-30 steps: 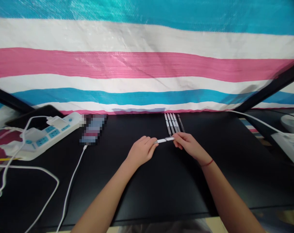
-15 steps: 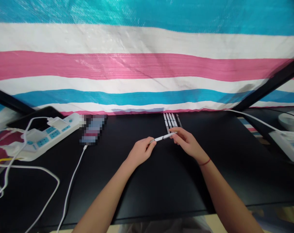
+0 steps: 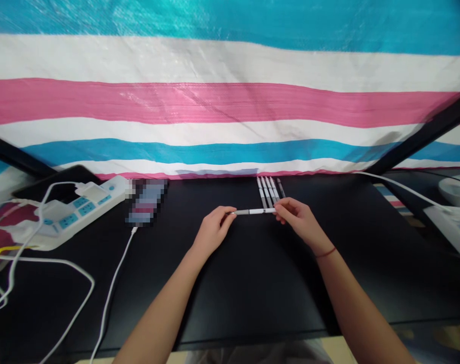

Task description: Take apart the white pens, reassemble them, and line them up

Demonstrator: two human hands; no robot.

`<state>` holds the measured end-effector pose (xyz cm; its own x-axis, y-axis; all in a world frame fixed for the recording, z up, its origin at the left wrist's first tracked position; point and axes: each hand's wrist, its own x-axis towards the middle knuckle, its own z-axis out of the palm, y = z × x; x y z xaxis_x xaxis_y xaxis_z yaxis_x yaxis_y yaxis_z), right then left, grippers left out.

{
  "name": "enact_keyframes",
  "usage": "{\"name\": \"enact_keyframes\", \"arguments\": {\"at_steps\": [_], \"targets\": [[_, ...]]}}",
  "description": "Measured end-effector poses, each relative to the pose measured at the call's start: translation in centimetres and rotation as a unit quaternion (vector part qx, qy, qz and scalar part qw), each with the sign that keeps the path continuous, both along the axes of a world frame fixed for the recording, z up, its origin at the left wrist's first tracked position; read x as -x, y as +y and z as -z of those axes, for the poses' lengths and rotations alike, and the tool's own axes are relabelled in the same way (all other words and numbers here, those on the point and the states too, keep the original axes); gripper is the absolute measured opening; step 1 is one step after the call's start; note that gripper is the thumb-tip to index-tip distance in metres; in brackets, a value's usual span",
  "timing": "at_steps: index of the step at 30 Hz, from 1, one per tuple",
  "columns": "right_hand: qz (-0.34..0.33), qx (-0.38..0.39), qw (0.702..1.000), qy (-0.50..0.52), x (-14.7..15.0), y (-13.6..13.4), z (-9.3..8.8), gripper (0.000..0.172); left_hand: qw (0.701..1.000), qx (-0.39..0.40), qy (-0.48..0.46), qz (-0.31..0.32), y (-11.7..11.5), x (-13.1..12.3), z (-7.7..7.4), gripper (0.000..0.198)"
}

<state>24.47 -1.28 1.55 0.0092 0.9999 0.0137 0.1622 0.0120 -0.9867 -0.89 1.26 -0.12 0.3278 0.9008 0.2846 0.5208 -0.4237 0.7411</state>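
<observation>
A slim white pen [image 3: 253,211] is held level above the black table [image 3: 253,293], pinched at one end by the left hand [image 3: 212,231] and at the other by the right hand [image 3: 299,221]. Just behind it, a row of pens [image 3: 270,191] is laid side by side. A white power strip [image 3: 69,212] and cable [image 3: 108,298] are seen at left, a glossy striped tarp [image 3: 230,101] behind.
</observation>
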Motion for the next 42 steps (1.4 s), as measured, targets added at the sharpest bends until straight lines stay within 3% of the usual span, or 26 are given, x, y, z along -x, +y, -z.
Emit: {"name": "enact_keyframes", "arguments": {"at_steps": [8, 12, 16, 24, 30, 35, 42], "targets": [[0.008, 0.026, 0.999, 0.037, 0.1, 0.1, 0.0, 0.026, 0.991, 0.101, -0.081, -0.018, 0.2, -0.2, 0.6, 0.022], [-0.006, 0.035, 0.999, -0.025, -0.1, 0.1, -0.1, 0.040, 0.989, 0.109, -0.093, -0.021, 0.3, -0.2, 0.9, 0.024], [0.008, 0.005, 1.000, 0.005, -0.2, 0.0, -0.3, 0.025, 0.988, 0.119, -0.099, -0.021, 0.2, -0.3, 0.8, 0.024], [-0.003, 0.047, 0.999, -0.021, -0.2, 0.2, 0.1, 0.035, 0.986, 0.123, -0.108, -0.026, 0.1, -0.2, 0.6, 0.023], [-0.017, 0.015, 1.000, 0.012, -0.2, 0.1, 0.1, 0.029, 0.986, 0.123, -0.109, -0.030, 0.2, -0.2, 0.7, 0.023], [-0.006, 0.074, 0.997, -0.032, -0.1, 0.0, 0.1, 0.033, 0.986, 0.125, -0.107, -0.028, 0.3, -0.2, 0.7, 0.023], [0.001, 0.004, 1.000, -0.025, -0.3, 0.1, 0.2, 0.030, 0.983, 0.131, -0.122, -0.033, 0.4, -0.3, 1.1, 0.024]]}}
